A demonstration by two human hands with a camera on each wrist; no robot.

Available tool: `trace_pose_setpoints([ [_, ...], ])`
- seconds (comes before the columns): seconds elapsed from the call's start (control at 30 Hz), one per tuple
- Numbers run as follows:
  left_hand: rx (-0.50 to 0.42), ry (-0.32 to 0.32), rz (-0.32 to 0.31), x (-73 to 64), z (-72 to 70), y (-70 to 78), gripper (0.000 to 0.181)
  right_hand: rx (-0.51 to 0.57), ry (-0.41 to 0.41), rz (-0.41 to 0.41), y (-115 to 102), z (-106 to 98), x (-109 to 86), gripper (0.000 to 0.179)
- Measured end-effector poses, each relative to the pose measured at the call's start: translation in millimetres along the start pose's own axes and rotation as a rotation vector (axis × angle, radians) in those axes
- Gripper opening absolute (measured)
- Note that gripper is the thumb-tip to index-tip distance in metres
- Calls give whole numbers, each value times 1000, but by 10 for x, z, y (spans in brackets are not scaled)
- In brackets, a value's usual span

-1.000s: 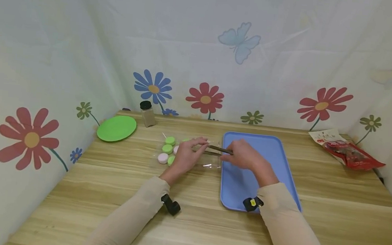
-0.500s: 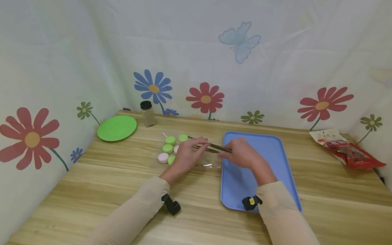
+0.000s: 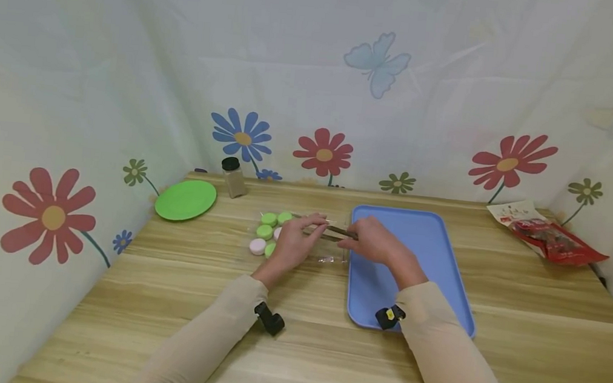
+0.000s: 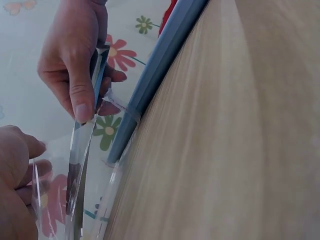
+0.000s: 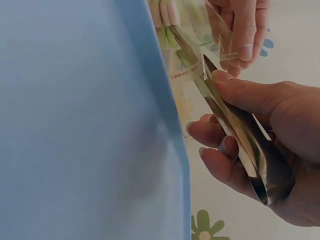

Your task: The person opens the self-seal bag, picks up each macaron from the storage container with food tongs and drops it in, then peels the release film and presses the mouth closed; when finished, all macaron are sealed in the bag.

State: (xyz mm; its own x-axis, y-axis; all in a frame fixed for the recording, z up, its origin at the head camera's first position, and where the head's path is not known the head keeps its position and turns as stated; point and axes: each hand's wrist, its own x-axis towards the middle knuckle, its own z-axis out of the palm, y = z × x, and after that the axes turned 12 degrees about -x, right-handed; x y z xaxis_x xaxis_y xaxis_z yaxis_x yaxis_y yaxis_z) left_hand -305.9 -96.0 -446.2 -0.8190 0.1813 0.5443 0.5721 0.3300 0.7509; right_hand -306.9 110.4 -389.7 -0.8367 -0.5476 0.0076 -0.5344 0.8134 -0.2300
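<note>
Several green macarons (image 3: pixel 264 231) and pink macarons (image 3: pixel 258 247) lie at the left end of a clear plastic package (image 3: pixel 327 259) on the table. My left hand (image 3: pixel 295 245) pinches the film at the package's upper side, and covers some of the macarons in the head view. My right hand (image 3: pixel 372 240) grips metal tongs (image 5: pixel 276 172), thumb on one arm and fingers curled round the other. The tongs point left into the package, their tips close to the far green macarons. In the right wrist view, the raised film (image 5: pixel 220 42) overlaps the tongs' front part.
A blue tray (image 3: pixel 409 298) lies right of the package, under my right forearm. At the back left are a green plate (image 3: pixel 185 200) and a black-lidded jar (image 3: pixel 234 180). A red and white food bag (image 3: pixel 551 237) rests at the far right. Flowered cloth encloses the table.
My right hand has moved slightly left, pushing the tongs deeper into the package towards the macarons. The left hand keeps its pinch on the film in about the same place.
</note>
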Motion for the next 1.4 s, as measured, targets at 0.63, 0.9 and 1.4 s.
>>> trace_pose_setpoints([
  [0.63,-22,4,-37,72,-5,7,17,1,-10,9,537,-512,-735,25],
  [0.9,-26,12,-25,54,-56,-43,17,-18,167,150,1084,-627,-1356,28],
  [1.4,-38,4,-39,17,-17,-1,16,-110,67,529,1799,-514,-1896,53],
])
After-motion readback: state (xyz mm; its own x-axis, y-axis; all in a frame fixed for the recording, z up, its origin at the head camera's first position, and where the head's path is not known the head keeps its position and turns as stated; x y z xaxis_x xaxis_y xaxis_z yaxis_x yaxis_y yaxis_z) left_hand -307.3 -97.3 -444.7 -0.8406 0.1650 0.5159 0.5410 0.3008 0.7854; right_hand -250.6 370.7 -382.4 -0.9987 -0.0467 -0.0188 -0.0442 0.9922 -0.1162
